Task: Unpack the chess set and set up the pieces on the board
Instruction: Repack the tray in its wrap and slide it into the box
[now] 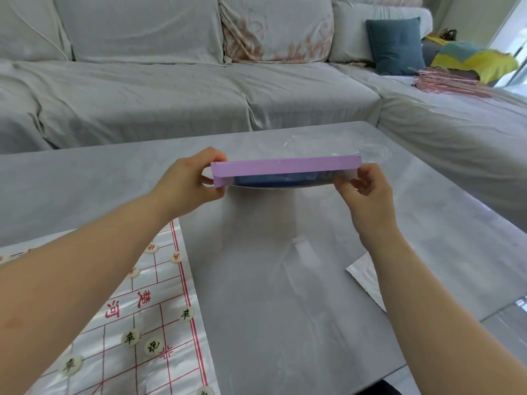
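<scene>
at my lower left the printed board sheet [159, 309] lies flat on the grey table [271, 323]. its red-lined right edge stops short of the bare middle, and round pieces [130, 337] are scattered on it. my left hand [188, 181] grips the left end of the purple box [285, 166], held edge-on above the table's centre, well clear of the sheet. clear wrap [373, 152] trails off its far right corner. my right hand [368, 189] pinches the right end. a white paper [368, 277] lies near the table's right edge. a grey covered sofa [142, 89] runs behind and to the right, with a teal cushion [395, 44] on it.
</scene>
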A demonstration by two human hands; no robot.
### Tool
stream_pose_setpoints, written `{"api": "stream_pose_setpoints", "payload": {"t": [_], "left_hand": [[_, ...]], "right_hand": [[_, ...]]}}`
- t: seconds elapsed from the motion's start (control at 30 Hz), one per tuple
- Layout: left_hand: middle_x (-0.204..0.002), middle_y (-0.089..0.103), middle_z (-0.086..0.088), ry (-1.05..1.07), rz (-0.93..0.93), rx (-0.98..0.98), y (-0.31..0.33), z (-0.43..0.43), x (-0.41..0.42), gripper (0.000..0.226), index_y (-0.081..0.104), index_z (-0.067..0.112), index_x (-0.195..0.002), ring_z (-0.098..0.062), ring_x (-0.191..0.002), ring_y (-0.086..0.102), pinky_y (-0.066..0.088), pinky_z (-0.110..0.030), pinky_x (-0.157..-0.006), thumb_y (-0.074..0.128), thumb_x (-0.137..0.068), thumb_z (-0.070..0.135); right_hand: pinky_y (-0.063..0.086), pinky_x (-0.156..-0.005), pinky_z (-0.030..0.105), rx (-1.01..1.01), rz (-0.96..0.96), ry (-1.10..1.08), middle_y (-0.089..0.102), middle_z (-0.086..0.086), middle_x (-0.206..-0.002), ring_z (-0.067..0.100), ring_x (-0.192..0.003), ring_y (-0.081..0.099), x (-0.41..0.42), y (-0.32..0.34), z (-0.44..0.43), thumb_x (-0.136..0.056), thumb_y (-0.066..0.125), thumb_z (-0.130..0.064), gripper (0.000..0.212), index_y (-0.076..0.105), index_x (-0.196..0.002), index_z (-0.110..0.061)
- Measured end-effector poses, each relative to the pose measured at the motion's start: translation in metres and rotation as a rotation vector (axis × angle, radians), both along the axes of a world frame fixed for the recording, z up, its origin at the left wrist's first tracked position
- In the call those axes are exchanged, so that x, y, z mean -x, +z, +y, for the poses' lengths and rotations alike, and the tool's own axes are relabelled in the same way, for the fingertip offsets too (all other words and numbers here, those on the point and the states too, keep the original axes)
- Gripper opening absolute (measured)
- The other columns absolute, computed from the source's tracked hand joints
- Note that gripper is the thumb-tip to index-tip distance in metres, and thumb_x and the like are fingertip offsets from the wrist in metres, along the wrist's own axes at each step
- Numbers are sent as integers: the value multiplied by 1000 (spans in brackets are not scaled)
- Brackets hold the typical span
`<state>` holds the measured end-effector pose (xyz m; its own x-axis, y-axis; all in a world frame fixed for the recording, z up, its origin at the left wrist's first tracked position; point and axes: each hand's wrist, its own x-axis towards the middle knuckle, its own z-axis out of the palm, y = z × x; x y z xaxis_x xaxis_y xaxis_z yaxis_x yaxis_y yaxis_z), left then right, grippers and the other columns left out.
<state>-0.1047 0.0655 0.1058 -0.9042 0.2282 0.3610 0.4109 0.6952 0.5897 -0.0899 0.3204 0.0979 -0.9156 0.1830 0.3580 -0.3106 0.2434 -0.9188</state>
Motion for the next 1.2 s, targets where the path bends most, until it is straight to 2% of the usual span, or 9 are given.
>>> {"api": "stream_pose_setpoints", "payload": {"t": [0.17,0.3,0.4,0.47,0.63,0.8,1.0,1.13,1.2], "left_hand": [[-93,47,5,-7,-39,14,6,5,3,31,46,19,-98,-16,-77,45,31,6,-56,64,-79,2],[-96,48,6,-2,-59,-14,10,7,6,33,52,10,-111,-13,-79,45,32,6,-57,63,-81,3],[-98,48,6,-10,-73,-23,12,8,9,35,52,10,-114,-15,-86,45,33,6,-59,63,-81,3],[-96,47,8,-15,-73,-27,12,8,10,35,52,12,-113,-15,-86,45,33,7,-59,63,-81,3],[-97,49,8,-23,-66,-59,12,7,11,33,47,22,-102,-13,-89,46,36,5,-63,63,-81,2],[-88,46,25,-35,-54,-85,16,10,9,36,47,26,-101,0,-79,51,35,6,-64,63,-81,1],[-89,47,25,-49,-60,-129,24,14,7,49,43,32,-109,5,-80,50,34,6,-65,65,-78,0],[-93,50,23,-51,-83,-120,28,12,8,45,45,31,-109,1,-81,51,33,7,-65,64,-80,2],[-102,51,16,-39,-106,-137,30,12,12,40,49,26,-114,-1,-92,48,34,1,-73,62,-82,6]], "right_hand": [[42,-62,2,-20,-17,2,53,-14,-84,-1,-76,52,2,3,2,-89,56,-13,22,45,-80,-30],[43,-66,1,65,-35,84,55,-12,-92,-10,-75,56,5,5,4,-87,56,-6,23,49,-93,-27],[45,-80,10,157,-87,162,59,-9,-101,-4,-91,57,9,6,11,-74,50,-12,37,53,-110,-22],[45,-90,18,194,-77,164,60,-8,-105,4,-101,57,11,9,14,-78,54,-7,33,55,-106,-25],[48,-72,8,186,2,94,58,-6,-86,-9,-72,60,14,10,9,-85,54,5,28,48,-85,-22],[48,-73,7,135,72,64,65,-19,-74,-10,-74,60,14,9,7,-83,56,9,33,54,-83,-24],[43,-68,2,67,101,39,64,-31,-68,-14,-72,58,11,22,10,-84,55,8,38,58,-94,-29],[41,-67,1,52,93,43,63,-22,-79,-17,-71,57,10,28,6,-90,50,-1,22,60,-103,-15],[40,-65,0,68,81,38,58,-15,-82,-18,-67,54,14,33,3,-94,44,-9,15,57,-100,-13]]}}
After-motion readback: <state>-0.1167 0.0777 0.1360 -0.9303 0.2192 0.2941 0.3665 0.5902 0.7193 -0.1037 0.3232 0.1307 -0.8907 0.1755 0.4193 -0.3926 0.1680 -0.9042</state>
